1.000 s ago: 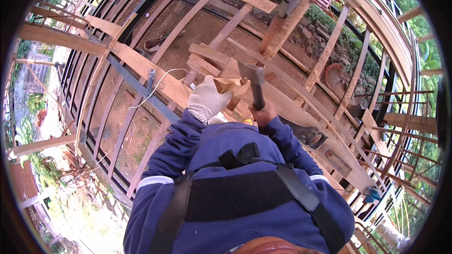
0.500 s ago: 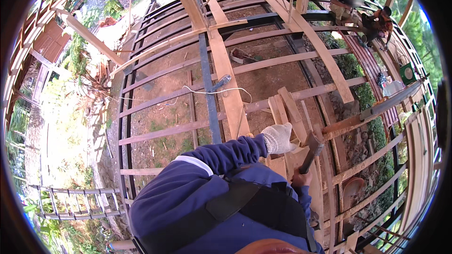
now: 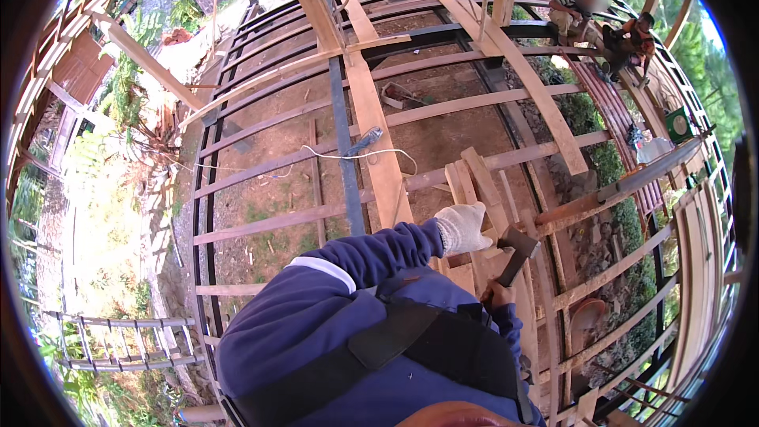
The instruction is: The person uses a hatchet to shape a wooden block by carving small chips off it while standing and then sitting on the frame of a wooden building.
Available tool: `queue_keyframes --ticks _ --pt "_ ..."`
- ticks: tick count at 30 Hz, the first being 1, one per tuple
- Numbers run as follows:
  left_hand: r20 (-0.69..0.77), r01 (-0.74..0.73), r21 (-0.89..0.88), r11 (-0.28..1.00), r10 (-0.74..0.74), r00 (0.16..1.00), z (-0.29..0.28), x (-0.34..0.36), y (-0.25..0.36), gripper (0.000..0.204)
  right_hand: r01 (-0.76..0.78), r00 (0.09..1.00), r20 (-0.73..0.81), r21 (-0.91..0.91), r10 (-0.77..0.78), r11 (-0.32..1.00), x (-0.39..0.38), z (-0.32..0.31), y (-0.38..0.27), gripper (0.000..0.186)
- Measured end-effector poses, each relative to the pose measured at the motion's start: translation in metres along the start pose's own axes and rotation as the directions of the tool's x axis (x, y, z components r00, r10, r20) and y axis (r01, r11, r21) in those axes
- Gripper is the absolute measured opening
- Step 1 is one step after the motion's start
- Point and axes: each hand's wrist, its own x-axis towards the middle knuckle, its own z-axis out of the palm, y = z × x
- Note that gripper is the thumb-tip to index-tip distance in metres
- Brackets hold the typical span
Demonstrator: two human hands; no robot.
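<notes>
At the near ends of the wood strips (image 3: pixel 481 182), the hatchet (image 3: pixel 515 258) is hanging tilted in the R hand (image 3: pixel 500 294), which is bare and gripping the dark handle. Head's looking like metal, so prob. heavy & stiff, w/ most of the wt. sitting up top; handle's seeming rigid too, maybe a bit slick vs. bare skin. Best hold's looking to be low on the handle, approx. where the R hand is gripping, fingers staying well off the blade. L hand (image 3: pixel 462 229), pale-gloved, is sitting just L of the hatchet head, beside those strips; can't tell if it's gripping any wood. Farther L, a white cable (image 3: pixel 395 150) is lying over the long plank (image 3: pixel 387 198), crossing both its edges.
</notes>
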Motion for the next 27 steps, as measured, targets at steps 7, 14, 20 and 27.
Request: queue_keyframes --ticks 7,14,20,27 --pt "0.054 0.001 0.061 0.998 -0.004 0.999 0.008 0.003 0.011 0.066 0.325 0.845 -0.085 -0.701 -0.528 0.634 -0.018 0.019 -0.001 0.014" --pt "0.021 0.011 0.046 0.999 -0.012 1.0 0.008 -0.001 0.009 0.066 -0.053 0.896 -0.236 -0.897 -0.376 0.438 -0.009 0.021 0.002 0.018" --pt "0.005 0.001 0.052 0.999 -0.002 1.0 0.007 -0.004 0.002 0.067 -0.078 0.987 -0.163 -0.388 0.015 0.918 -0.007 0.005 -0.004 0.016" --pt "0.027 0.002 0.054 0.999 -0.003 1.0 0.013 -0.004 0.008 0.066 0.273 0.823 -0.119 -0.774 -0.555 0.571 -0.032 0.03 -0.008 0.021"
